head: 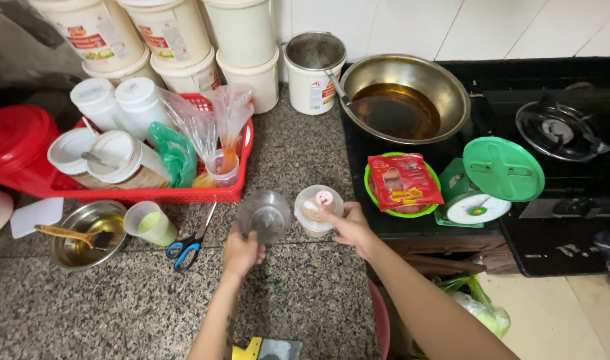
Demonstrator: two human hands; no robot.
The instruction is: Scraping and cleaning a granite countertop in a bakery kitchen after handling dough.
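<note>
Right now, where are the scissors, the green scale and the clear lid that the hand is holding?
scissors (pixel 187 248): head view, on the blue handles.
green scale (pixel 503 169): head view, on its round green top plate.
clear lid (pixel 264 215): head view, on the middle of the lid, above the left hand (pixel 242 253).

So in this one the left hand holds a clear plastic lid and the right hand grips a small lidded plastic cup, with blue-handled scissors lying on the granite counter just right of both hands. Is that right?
Not quite. In the head view the blue-handled scissors lie on the granite counter to the left of both hands, beside the pale green plastic cup. The rest stands: the left hand holds the clear plastic lid, and the right hand grips the small lidded plastic cup.
</note>
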